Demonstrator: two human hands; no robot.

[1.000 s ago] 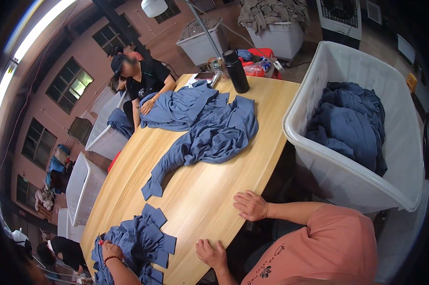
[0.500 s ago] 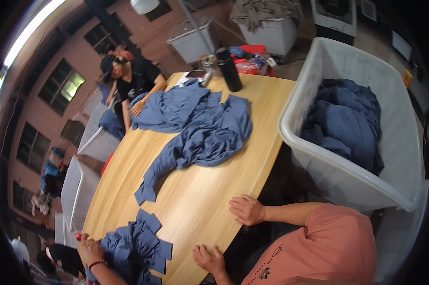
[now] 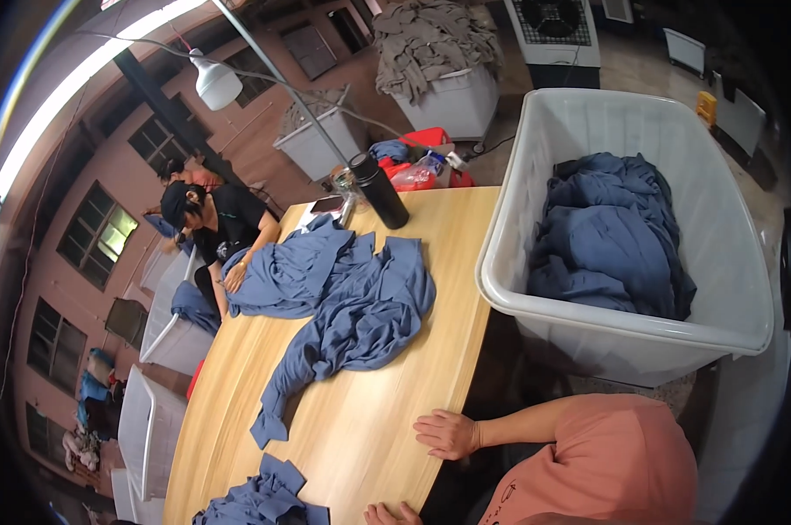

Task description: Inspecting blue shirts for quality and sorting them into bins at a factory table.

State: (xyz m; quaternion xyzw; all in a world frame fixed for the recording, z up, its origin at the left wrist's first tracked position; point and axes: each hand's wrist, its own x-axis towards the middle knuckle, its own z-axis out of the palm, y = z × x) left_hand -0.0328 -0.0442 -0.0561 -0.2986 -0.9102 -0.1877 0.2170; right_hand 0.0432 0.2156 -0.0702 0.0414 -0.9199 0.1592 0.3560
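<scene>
My right hand (image 3: 448, 433) lies flat on the near edge of the long wooden table (image 3: 465, 262), fingers apart and holding nothing. My left hand (image 3: 391, 513) shows only partly at the bottom edge; it also rests on the table edge and is empty. A heap of blue garments (image 3: 352, 306) sprawls across the middle of the table, well beyond both hands. A small stack of blue cloth pieces (image 3: 255, 503) sits at the table's lower left, closest to my left hand.
A large white plastic bin (image 3: 535, 175) holding blue garments (image 3: 614, 236) stands against the table on the right. A black bottle (image 3: 380, 191) stands at the far end. A person in black (image 3: 225, 232) handles cloth at the far left. More white bins (image 3: 146, 420) line the left.
The view has swung, sliding the stack of blue pieces toward the bottom edge. Another person's hand at the lower left has left the picture. My hands stay on the table edge.
</scene>
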